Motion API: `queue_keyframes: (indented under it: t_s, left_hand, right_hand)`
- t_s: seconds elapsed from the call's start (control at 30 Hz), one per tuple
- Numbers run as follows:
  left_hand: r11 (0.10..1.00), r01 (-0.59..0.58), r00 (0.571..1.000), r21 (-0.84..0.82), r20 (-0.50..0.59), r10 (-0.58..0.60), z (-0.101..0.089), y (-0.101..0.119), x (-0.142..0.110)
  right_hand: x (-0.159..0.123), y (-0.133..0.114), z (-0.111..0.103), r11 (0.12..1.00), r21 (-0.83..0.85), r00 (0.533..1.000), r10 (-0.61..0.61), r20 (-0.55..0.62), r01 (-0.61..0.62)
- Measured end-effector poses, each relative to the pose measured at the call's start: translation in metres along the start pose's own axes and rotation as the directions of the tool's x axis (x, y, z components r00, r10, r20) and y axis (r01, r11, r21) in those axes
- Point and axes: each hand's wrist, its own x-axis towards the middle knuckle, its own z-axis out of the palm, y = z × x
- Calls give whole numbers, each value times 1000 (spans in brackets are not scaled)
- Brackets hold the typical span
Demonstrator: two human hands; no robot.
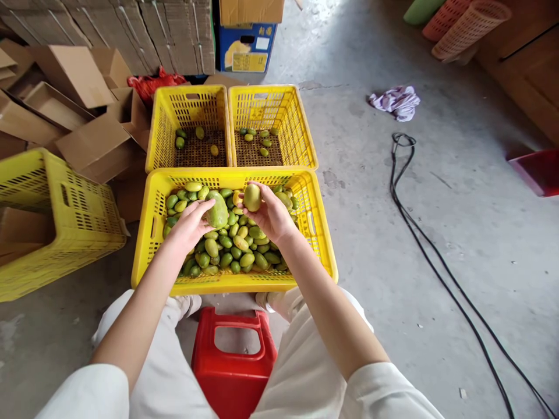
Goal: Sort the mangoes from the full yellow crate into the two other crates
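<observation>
My left hand (192, 224) is closed around a large, slightly lumpy green mango-like fruit (217, 210). In my right hand (273, 214) is a smaller oval yellow-green fruit (252, 197), gripped between thumb and fingers. Both hands are raised above the front yellow crate (253, 284), which is filled with many green and yellowish oval fruits (236, 253). A yellower fruit (237, 198) shows beside my right fingers; I cannot tell whether it is held. Behind stand two more yellow crates, the back left crate (151, 134) and the back right crate (308, 137), each with several fruits at the bottom.
A red stool (236, 372) is between my legs. To the left lie a tilted yellow crate (87, 233) and piled cardboard boxes (94, 139). A blue box (247, 49) stands at the back. On the right floor are a black cable (410, 218) and a cloth (397, 103).
</observation>
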Motion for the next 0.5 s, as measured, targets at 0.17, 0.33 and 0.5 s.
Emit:
queue_keyframes:
  t_s: [0.17, 0.33, 0.5]
  left_hand:
    - [998, 25, 1000, -53, -16, -26, 0, -2, 2]
    - [1000, -6, 999, -2, -46, 6, -2, 0, 0]
    - [1000, 5, 1000, 23, 8, -5, -2, 2, -2]
  right_hand:
    - [-2, 1, -1, 1000, -25, 1000, 5, -9, -5]
    - [1, 7, -7, 999, -47, 1000, -24, -5, 24]
    - [5, 9, -7, 996, -84, 997, -17, -76, 11]
